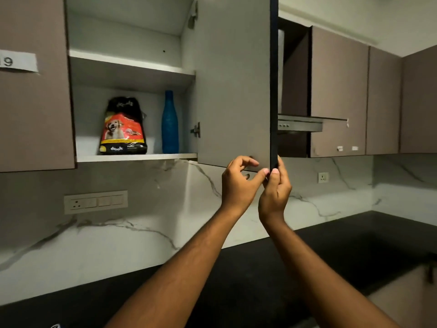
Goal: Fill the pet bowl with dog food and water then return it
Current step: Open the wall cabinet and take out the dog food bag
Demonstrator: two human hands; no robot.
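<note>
Right up close, I'm reaching overhead with both arms. My right hand (275, 192) is pinching the dark front edge of the open cabinet door (234, 91) at its bottom corner, thumb on the near side and fingers wrapping behind. My left hand (238, 183) is curling in beside it, thumb tip touching that same corner and fingers bending against the door's inner face, so it looks like a loose pinch too.

No pet bowl showing anywhere for me right now. What I am seeing is the dog food bag (123, 129), standing upright on the lower shelf (137, 157), top scrunched shut. I'm guessing it's a soft, crinkly pouch with loose kibble shifting around inside, not too heavy but floppy, so I'm thinking grab it round the middle or support it under the base, not by the bunched neck.

Just to its right, not touching, a blue bottle (169, 124) is standing near the hinge side. It looks like rigid plastic, easy to take by the waist; can't tell if it's full.

Further out, the range hood (300, 124) is peeking out past the door, and the black counter (354, 245) is running along below.
</note>
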